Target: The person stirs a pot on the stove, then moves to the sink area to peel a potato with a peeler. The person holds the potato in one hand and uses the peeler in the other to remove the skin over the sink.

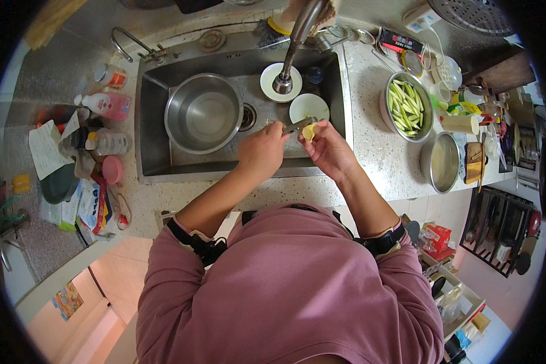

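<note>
Over the front right of the sink, my left hand (pixel 264 147) is closed around a small grey metal tool (pixel 297 125), perhaps a peeler; its exact kind is hard to make out. The tool's far end meets a small pale yellow piece of root (pixel 309 131), ginger by its look, which my right hand (pixel 333 151) pinches in its fingertips. Just beyond both hands, a white bowl (pixel 309 108) with small scraps sits in the sink. Behind it is a second white dish (pixel 273 76), partly covered by the faucet head (pixel 282 84).
A large steel pot (pixel 204 114) stands in the sink's left part, beside the drain (pixel 247 116). On the right counter are a steel bowl of cut green vegetable strips (pixel 406 104) and another steel bowl (pixel 441 162). Bottles, including a pink one (pixel 109 104), crowd the left counter.
</note>
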Action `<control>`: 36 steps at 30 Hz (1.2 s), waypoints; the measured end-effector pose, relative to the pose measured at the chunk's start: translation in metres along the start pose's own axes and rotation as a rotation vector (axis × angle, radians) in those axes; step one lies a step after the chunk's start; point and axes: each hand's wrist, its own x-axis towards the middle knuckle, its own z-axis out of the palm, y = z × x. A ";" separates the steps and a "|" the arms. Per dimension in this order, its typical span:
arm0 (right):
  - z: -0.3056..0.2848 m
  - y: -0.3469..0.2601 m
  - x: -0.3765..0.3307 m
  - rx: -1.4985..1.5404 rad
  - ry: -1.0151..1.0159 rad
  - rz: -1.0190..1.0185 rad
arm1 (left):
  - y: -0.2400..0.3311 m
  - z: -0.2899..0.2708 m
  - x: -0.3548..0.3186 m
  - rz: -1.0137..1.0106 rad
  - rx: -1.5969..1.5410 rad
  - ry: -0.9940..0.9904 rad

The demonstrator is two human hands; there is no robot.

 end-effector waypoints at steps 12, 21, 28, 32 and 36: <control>0.014 -0.004 -0.015 -0.098 -0.168 0.042 | -0.040 0.022 0.010 -0.313 -0.042 -0.019; 0.011 0.001 -0.006 -0.138 -0.115 0.016 | -0.001 -0.007 0.006 -0.232 -0.953 0.010; 0.012 -0.003 -0.008 -0.210 -0.059 0.036 | -0.001 -0.012 0.010 -0.142 -0.803 -0.025; 0.014 -0.004 -0.006 -0.131 -0.078 0.035 | -0.001 -0.017 0.005 0.005 -0.431 0.086; 0.016 -0.002 -0.006 -0.064 -0.071 0.008 | 0.001 -0.023 -0.003 0.015 -0.215 0.016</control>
